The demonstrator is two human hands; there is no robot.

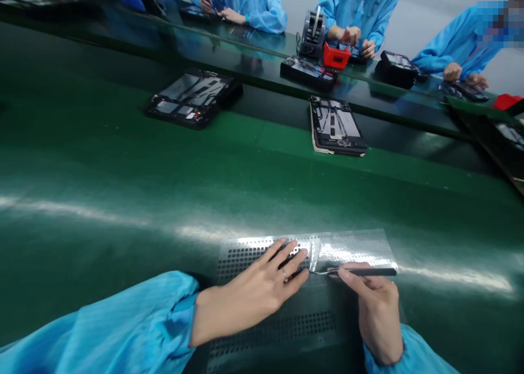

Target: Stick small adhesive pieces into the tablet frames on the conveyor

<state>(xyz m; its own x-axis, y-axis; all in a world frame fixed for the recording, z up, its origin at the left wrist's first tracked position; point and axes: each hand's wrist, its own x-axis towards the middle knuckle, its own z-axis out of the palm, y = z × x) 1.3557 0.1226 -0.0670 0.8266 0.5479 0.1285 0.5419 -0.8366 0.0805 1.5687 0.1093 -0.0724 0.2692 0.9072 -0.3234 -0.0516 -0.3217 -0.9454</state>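
My left hand (256, 289) lies flat, fingers spread, on a perforated metal plate (262, 330) at the near edge of the green surface. A shiny silver strip (352, 251) runs across the plate's far side, and my left fingertips touch its left part. My right hand (376, 308) is closed on dark tweezers (360, 272), held sideways. The tweezer tip touches the strip's lower edge close to my left fingers. Blue sleeves cover both my forearms.
Two opened black tablet-like devices (192, 98) (336, 125) lie on the green belt (123, 172) ahead. Across a raised ledge, several people in blue coats work on similar devices, with a tape dispenser (313, 35) and a red tray (336, 56) between them.
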